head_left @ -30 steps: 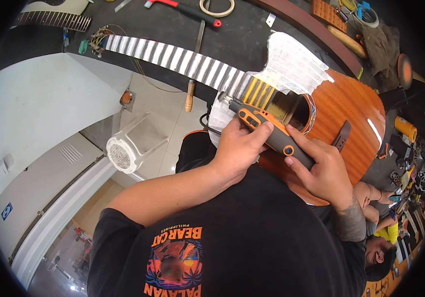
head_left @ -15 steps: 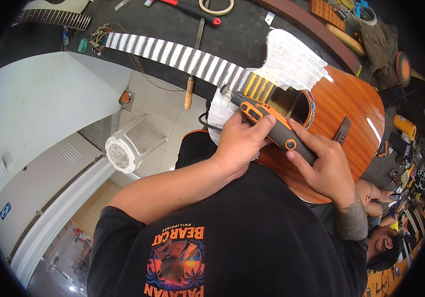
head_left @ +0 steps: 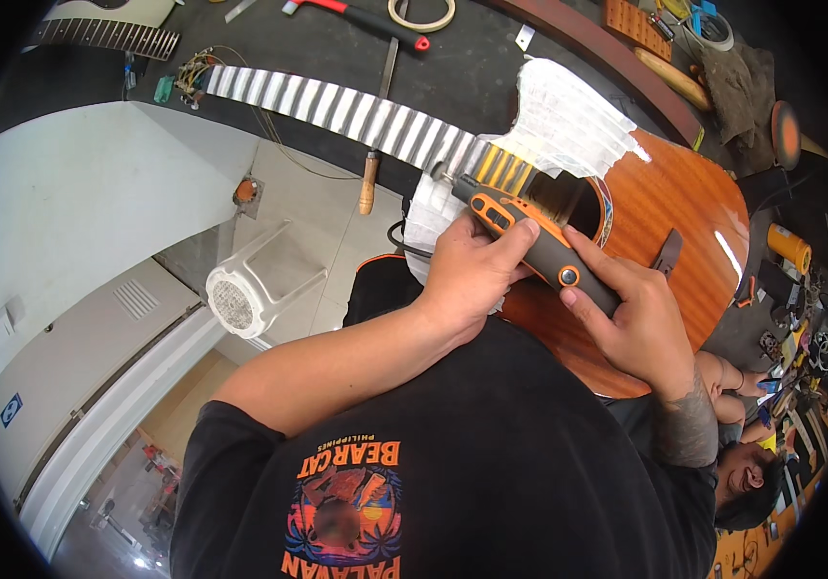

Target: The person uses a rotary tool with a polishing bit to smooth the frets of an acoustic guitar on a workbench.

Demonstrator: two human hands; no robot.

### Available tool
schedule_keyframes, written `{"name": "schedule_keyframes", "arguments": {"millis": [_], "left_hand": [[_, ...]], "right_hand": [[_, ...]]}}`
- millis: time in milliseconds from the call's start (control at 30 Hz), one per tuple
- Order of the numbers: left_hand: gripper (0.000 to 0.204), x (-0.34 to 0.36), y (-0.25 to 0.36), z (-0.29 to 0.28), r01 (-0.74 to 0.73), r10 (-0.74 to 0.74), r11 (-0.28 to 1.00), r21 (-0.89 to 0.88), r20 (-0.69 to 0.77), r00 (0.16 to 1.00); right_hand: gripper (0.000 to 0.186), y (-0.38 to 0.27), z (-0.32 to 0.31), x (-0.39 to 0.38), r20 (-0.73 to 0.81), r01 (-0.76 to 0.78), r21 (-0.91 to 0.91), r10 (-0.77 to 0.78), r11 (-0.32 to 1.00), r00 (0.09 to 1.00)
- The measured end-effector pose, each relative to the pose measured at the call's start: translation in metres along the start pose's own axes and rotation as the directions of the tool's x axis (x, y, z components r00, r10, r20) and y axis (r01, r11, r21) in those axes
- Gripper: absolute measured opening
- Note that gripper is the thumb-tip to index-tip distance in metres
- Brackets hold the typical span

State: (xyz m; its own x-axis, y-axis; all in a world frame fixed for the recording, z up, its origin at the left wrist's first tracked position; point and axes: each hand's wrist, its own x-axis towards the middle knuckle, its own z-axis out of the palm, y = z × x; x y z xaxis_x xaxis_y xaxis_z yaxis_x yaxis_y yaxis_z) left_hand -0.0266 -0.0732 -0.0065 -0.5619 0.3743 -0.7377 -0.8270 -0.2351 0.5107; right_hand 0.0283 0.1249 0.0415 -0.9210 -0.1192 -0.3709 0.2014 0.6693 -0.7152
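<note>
An acoustic guitar [head_left: 684, 193] with a brown wooden top lies across my lap and the bench edge, its neck pointing left. White masking tape [head_left: 568, 116] covers the top beside the soundhole, and white strips alternate with dark bands along the fretboard [head_left: 337, 114]. Yellow strips mark the fretboard's end. My left hand [head_left: 476, 265] is closed around the front of an orange and black rotary tool [head_left: 529, 236]. Its small round tip [head_left: 441, 174] sits at the fretboard's near edge; contact I cannot tell. My right hand [head_left: 631, 314] grips the tool's rear end.
A wooden-handled file [head_left: 368, 183] lies under the neck, and a red-handled hammer [head_left: 356, 14] lies beyond it. Another guitar neck [head_left: 110, 37] is at the far left. A white stool [head_left: 240, 294] stands on the floor. Another person [head_left: 746, 473] sits at the right beside a cluttered bench.
Almost nothing differs. The rotary tool and both hands have shifted very slightly, with the grip unchanged. The guitar stays in place.
</note>
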Motion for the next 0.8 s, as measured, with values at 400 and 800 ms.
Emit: {"name": "schedule_keyframes", "arguments": {"millis": [400,800], "left_hand": [[0.041,0.0046,0.0031,0.0045,-0.004,0.004,1.000,-0.007,-0.008,1.000],[0.040,0.0086,0.0041,0.0068,-0.009,0.009,1.000,-0.010,-0.010,1.000]], "right_hand": [[0.055,0.0005,-0.0050,0.0040,0.007,-0.028,0.018,0.028,0.999,1.000],[0.056,0.0045,-0.0075,0.0076,0.002,-0.021,0.031,0.021,0.999,1.000]]}}
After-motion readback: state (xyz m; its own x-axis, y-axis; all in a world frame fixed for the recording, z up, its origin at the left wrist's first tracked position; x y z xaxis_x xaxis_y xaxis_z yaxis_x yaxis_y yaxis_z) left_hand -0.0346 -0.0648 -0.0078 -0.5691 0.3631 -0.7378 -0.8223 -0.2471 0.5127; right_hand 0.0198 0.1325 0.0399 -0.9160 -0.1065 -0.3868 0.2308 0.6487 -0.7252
